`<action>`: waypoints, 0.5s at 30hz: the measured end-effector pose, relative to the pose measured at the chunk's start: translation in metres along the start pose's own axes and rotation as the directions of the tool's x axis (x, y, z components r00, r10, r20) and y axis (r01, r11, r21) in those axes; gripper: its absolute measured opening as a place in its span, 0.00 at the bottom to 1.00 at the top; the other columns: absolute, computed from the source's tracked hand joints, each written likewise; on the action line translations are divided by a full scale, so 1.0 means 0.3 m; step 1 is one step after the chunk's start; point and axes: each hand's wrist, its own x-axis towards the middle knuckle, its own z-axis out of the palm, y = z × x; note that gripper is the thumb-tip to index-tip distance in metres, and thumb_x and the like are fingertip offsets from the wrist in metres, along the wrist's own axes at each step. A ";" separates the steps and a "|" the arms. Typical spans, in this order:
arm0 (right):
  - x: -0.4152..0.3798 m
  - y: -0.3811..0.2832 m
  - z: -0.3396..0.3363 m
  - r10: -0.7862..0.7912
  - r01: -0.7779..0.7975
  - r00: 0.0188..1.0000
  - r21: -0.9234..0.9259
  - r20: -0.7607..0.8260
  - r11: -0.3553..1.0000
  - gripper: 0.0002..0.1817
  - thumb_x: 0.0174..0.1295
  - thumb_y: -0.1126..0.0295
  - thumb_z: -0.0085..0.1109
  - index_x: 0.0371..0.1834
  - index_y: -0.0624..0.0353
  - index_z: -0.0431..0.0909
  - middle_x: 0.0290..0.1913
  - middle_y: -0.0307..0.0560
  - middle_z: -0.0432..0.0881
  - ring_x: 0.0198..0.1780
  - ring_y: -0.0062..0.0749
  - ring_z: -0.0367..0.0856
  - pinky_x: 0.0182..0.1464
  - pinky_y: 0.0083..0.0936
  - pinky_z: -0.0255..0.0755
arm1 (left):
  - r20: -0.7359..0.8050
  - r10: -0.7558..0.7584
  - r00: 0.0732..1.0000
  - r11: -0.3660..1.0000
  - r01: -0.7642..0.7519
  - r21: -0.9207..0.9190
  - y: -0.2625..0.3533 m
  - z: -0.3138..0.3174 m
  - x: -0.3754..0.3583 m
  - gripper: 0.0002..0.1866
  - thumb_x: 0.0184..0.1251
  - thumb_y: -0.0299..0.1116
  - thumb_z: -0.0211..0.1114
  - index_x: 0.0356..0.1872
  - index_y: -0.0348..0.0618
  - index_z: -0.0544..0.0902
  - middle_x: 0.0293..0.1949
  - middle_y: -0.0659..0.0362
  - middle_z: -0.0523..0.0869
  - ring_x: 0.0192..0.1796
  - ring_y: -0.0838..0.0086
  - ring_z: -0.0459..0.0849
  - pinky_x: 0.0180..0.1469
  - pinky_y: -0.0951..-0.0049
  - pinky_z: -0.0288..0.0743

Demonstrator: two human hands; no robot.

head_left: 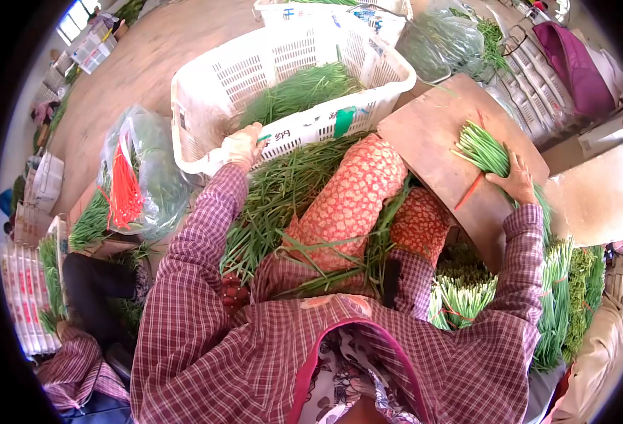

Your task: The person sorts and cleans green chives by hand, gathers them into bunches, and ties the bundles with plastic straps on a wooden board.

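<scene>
My left hand (242, 145) is at the near rim of a white plastic crate (184, 120), its fingers curled over the edge. A heap of loose green chives (301, 88) lies in the crate. On a brown board (424, 120) to my right lies a small bundle of chives (482, 148). My right hand (516, 180) holds its near end, thumb and fingers around the stems. A red tie strip (470, 192) lies under the bundle, its ends sticking out on both sides. More loose chives (290, 184) are spread across my lap, over red patterned cloth (354, 198).
Cut, tied chive bundles (463, 293) stand beneath the board. A clear plastic bag (159, 184) with red tie strips (124, 187) lies left. Another white crate (389, 25) and bagged greens (442, 42) are beyond. Another person's dark-trousered leg (92, 290) shows at left.
</scene>
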 end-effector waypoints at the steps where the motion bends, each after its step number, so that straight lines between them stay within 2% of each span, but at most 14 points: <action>1: -0.001 0.001 -0.021 0.012 -0.012 1.000 0.009 0.029 1.000 0.59 0.37 0.37 0.74 0.75 0.40 0.55 0.67 0.59 0.67 0.70 0.56 0.62 0.68 0.51 0.59 | 0.022 -0.015 1.000 1.000 0.015 0.013 0.005 -0.014 -0.001 0.18 0.64 0.50 0.62 0.41 0.47 0.75 0.36 0.53 0.85 0.40 0.57 0.85 0.41 0.56 0.77; 2: -0.013 -0.074 -0.103 0.028 -0.025 0.999 -0.069 0.041 0.997 0.59 0.40 0.38 0.73 0.76 0.44 0.53 0.68 0.59 0.66 0.70 0.57 0.62 0.69 0.49 0.59 | 0.045 -0.020 0.999 1.000 0.020 0.013 0.003 0.013 -0.003 0.18 0.64 0.50 0.62 0.41 0.47 0.75 0.36 0.53 0.85 0.40 0.57 0.85 0.41 0.56 0.77; 3: -0.005 -0.093 -0.148 0.027 -0.024 0.999 -0.068 0.040 0.997 0.59 0.40 0.38 0.73 0.76 0.44 0.53 0.68 0.59 0.66 0.70 0.57 0.62 0.69 0.49 0.59 | 0.013 0.001 1.000 1.000 -0.001 0.000 -0.004 0.012 0.009 0.19 0.64 0.51 0.62 0.42 0.47 0.75 0.36 0.53 0.85 0.41 0.57 0.85 0.41 0.56 0.77; 5: 0.062 -0.125 -0.155 -0.290 0.311 0.937 0.087 -0.196 0.946 0.52 0.48 0.43 0.70 0.74 0.51 0.56 0.67 0.60 0.68 0.70 0.55 0.63 0.70 0.44 0.59 | -0.025 0.033 0.999 0.998 -0.035 -0.050 -0.018 0.038 0.016 0.22 0.62 0.55 0.62 0.44 0.47 0.76 0.38 0.53 0.85 0.41 0.57 0.85 0.42 0.56 0.77; 6: 0.085 -0.166 -0.187 -0.290 0.311 0.937 0.088 -0.195 0.946 0.52 0.48 0.43 0.70 0.74 0.51 0.56 0.67 0.60 0.68 0.70 0.55 0.63 0.70 0.44 0.59 | 0.007 0.030 1.000 0.998 -0.029 -0.047 -0.019 0.036 0.020 0.24 0.61 0.56 0.63 0.45 0.47 0.76 0.39 0.53 0.85 0.42 0.57 0.85 0.43 0.57 0.78; 8: 0.160 -0.301 -0.203 -0.277 0.353 0.928 0.351 -0.248 0.868 0.45 0.56 0.47 0.66 0.72 0.58 0.60 0.66 0.60 0.70 0.69 0.51 0.67 0.69 0.39 0.62 | 0.052 0.020 0.998 0.999 -0.018 -0.044 -0.022 0.042 0.035 0.25 0.61 0.57 0.63 0.46 0.47 0.76 0.41 0.53 0.85 0.42 0.58 0.85 0.44 0.57 0.78; 10: 0.207 -0.454 -0.201 -0.314 0.383 0.922 0.407 -0.228 0.829 0.42 0.58 0.48 0.65 0.71 0.59 0.61 0.65 0.60 0.71 0.67 0.49 0.69 0.68 0.38 0.64 | 0.014 0.007 1.000 0.994 -0.005 -0.112 -0.001 0.002 -0.001 0.28 0.60 0.59 0.64 0.50 0.47 0.76 0.43 0.53 0.86 0.44 0.59 0.86 0.46 0.59 0.78; 11: 0.269 -0.514 -0.196 -0.351 0.412 0.911 0.457 -0.217 0.788 0.40 0.60 0.49 0.63 0.70 0.59 0.63 0.64 0.60 0.73 0.66 0.47 0.71 0.67 0.37 0.65 | 0.059 0.009 0.998 0.988 0.001 -0.156 0.006 -0.006 0.001 0.33 0.58 0.61 0.64 0.56 0.46 0.76 0.47 0.53 0.86 0.46 0.61 0.86 0.50 0.61 0.78; 14: 0.373 -0.627 -0.151 -0.401 0.456 0.890 0.402 -0.216 0.794 0.37 0.63 0.49 0.60 0.69 0.59 0.63 0.63 0.59 0.74 0.65 0.47 0.73 0.66 0.38 0.67 | 0.043 0.063 0.997 0.971 -0.051 -0.233 -0.005 -0.017 0.014 0.35 0.59 0.60 0.64 0.61 0.47 0.75 0.51 0.52 0.85 0.51 0.61 0.84 0.54 0.62 0.78; 15: 0.397 -0.693 -0.128 -0.418 0.474 0.881 0.402 -0.223 0.784 0.35 0.64 0.50 0.60 0.69 0.58 0.64 0.62 0.58 0.75 0.64 0.48 0.73 0.65 0.37 0.68 | 0.158 0.087 0.984 0.925 -0.021 -0.380 -0.023 -0.052 -0.005 0.36 0.59 0.60 0.64 0.62 0.47 0.74 0.55 0.52 0.83 0.53 0.61 0.83 0.57 0.61 0.76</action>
